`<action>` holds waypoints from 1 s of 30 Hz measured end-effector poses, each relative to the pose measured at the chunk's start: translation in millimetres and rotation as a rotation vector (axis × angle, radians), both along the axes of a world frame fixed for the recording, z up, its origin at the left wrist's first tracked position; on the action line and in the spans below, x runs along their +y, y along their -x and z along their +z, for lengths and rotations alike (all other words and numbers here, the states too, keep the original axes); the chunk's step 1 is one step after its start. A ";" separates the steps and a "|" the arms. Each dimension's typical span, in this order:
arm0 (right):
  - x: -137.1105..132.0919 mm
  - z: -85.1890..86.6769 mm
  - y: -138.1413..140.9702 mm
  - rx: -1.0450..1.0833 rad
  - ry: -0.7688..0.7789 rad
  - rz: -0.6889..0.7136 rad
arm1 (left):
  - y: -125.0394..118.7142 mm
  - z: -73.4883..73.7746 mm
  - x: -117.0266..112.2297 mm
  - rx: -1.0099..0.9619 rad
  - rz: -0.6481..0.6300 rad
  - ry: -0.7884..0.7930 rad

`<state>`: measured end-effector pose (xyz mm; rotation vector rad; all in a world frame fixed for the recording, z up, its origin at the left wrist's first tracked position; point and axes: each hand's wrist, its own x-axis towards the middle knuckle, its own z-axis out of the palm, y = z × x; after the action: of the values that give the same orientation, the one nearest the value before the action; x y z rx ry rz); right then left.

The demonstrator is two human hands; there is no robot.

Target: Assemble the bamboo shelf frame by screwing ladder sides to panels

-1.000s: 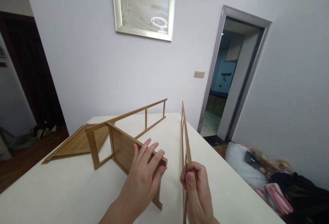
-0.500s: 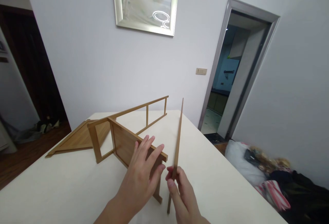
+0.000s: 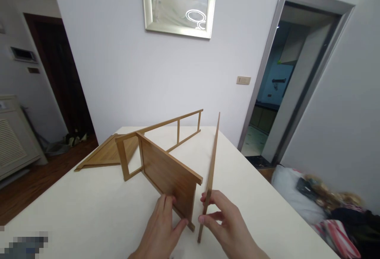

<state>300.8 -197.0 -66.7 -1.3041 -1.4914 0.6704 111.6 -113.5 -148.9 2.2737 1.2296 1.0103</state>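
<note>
A partly built bamboo rack stands on the white table (image 3: 74, 211). Its upright bamboo panel (image 3: 168, 174) runs toward me from a small side frame (image 3: 127, 158). My left hand (image 3: 163, 231) pinches the panel's lower near corner, thumb on one face and fingers on the other. My right hand (image 3: 225, 223) grips a long thin bamboo rail frame (image 3: 212, 168), held on edge and seen almost edge-on, just right of the panel's end. The frame's bottom tip rests on the table close to the panel's foot.
A flat bamboo board (image 3: 103, 158) lies at the table's far left, and another railed frame (image 3: 178, 126) rises behind the panel. A framed picture (image 3: 178, 3) hangs on the wall. An open doorway (image 3: 285, 80) is at the right, with bags and clothes (image 3: 326, 207) on the floor below.
My left hand slid from the panel's top edge down to its lower near corner. The right hand brought the rail frame closer to the panel's end. The view shifted left.
</note>
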 end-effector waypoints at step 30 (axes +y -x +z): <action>20.6 -21.7 26.1 -0.018 -0.039 0.097 | -3.9 -35.9 2.0 -0.276 -0.096 0.261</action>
<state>274.7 -176.4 -88.4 -1.2173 -1.5829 0.6906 115.5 -111.4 -184.8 1.9038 1.0575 1.0218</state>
